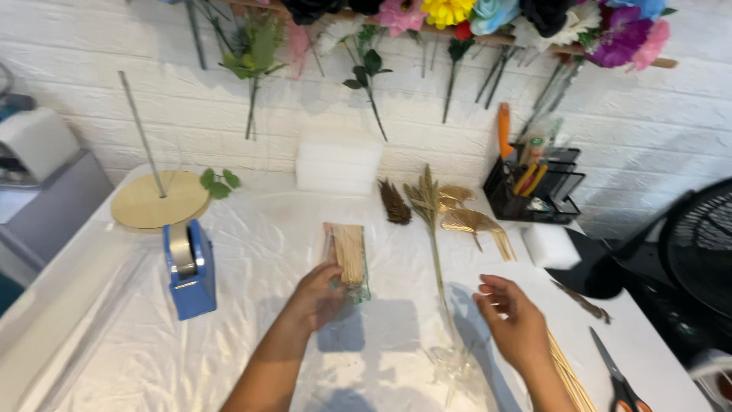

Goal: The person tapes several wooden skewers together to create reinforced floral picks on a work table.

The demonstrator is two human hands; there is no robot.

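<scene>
The left hand [319, 296] is gripping the near end of a clear packet of thin wooden sticks [349, 258], fingers curled round its lower edge and thumb on top, so the packet is lying flat on the white table [252, 252] near its middle, pointing away from the person. The right hand [512, 320] is hovering open just above the table, fingers spread and slightly bent, holding nothing; it is sitting between a gold-leafed stem [436, 244] and a loose bundle of sticks [568, 374] lying by the wrist, close enough to reach either. Scissors [619, 381] are resting further right, near the table's edge. A blue tape dispenser [188, 268] is standing to the left, within easy reach of the left arm, with a round wooden base and upright rod [158, 200] behind it. A black organiser [534, 191] of tools is waiting against the wall.
</scene>
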